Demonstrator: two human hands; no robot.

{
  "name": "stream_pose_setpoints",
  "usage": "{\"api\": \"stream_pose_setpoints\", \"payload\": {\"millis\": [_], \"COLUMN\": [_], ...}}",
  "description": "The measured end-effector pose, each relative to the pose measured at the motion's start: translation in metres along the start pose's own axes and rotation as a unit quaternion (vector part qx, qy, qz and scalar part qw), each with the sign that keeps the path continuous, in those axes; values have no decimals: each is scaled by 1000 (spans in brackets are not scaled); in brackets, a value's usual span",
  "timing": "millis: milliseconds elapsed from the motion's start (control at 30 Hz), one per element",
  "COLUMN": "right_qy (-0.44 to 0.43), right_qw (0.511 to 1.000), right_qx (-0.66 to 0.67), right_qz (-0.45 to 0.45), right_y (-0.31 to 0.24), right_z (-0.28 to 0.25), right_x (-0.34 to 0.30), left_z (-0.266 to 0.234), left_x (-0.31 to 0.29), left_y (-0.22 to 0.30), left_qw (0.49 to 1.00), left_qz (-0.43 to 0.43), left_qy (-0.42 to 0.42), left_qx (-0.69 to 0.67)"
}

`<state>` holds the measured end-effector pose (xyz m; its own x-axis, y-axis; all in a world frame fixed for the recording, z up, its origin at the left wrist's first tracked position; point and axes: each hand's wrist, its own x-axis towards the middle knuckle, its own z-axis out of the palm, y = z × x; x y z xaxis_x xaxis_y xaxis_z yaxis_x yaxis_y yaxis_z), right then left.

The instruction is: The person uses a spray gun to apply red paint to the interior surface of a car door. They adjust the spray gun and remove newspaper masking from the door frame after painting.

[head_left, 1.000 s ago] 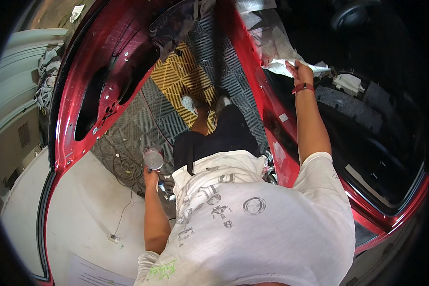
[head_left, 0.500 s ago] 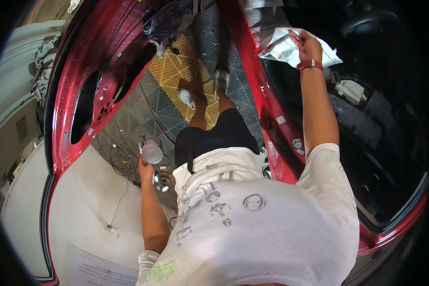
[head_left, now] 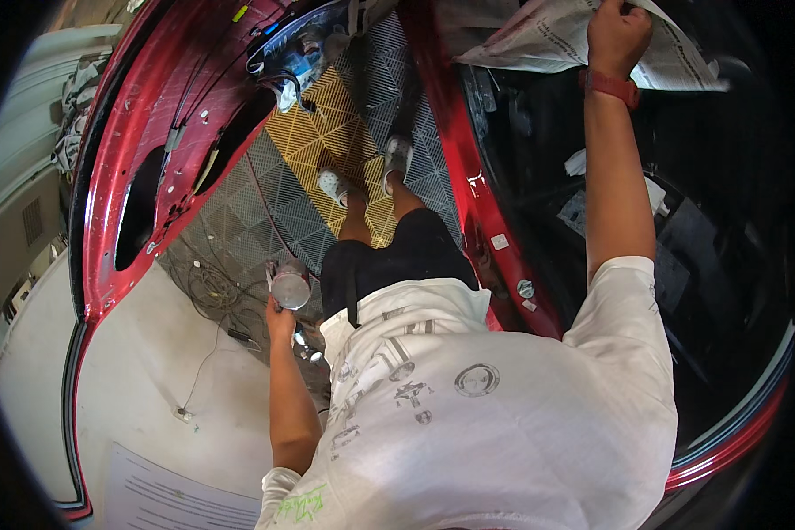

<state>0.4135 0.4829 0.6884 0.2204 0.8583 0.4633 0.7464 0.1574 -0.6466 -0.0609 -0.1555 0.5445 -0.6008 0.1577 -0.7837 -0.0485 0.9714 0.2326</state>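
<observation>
My left hand (head_left: 280, 318) is low at the left of my body, closed around what looks like a spray gun with a round, greyish see-through cup (head_left: 291, 289). My right arm stretches forward over the dark car interior. At its end my right hand (head_left: 618, 40), above a red wristband, has its fingers curled on a printed newspaper sheet (head_left: 539, 40). The sheet spreads out on both sides of the hand, beside the red door frame (head_left: 470, 199). Its far edge runs out of view at the top.
An open red car door (head_left: 102, 212) stands at the left, with a blue patterned bag (head_left: 305, 49) by its far part. Yellow floor tiles (head_left: 314, 132) lie among grey ones. Tangled cables (head_left: 212, 287) and a thin hose (head_left: 268, 199) are on the floor.
My right hand has moved farther forward and slightly right, carrying the newspaper, which is more spread out now. My left hand still holds the spray gun, with little movement.
</observation>
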Motion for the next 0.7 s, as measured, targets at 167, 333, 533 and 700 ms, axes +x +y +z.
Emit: {"api": "stream_pose_setpoints", "payload": {"millis": [167, 333, 533, 700], "right_qy": [-97, -494, -424, -413], "right_qw": [882, 762, 699, 701], "right_qx": [-234, -375, -539, -562], "right_qz": [-398, -187, -204, -147], "right_y": [18, 150, 195, 274], "right_z": [1, -1, 8, 3], "right_x": [-25, -46, -40, -29], "left_z": [4, 15, 23, 29], "left_x": [-15, 2, -3, 19], "left_y": [18, 7, 16, -3], "left_qw": [1000, 999, 1000, 999], "left_qz": [0, 0, 11, 24], "left_qy": [-20, -9, -28, -47], "left_qx": [20, 31, 10, 14]}}
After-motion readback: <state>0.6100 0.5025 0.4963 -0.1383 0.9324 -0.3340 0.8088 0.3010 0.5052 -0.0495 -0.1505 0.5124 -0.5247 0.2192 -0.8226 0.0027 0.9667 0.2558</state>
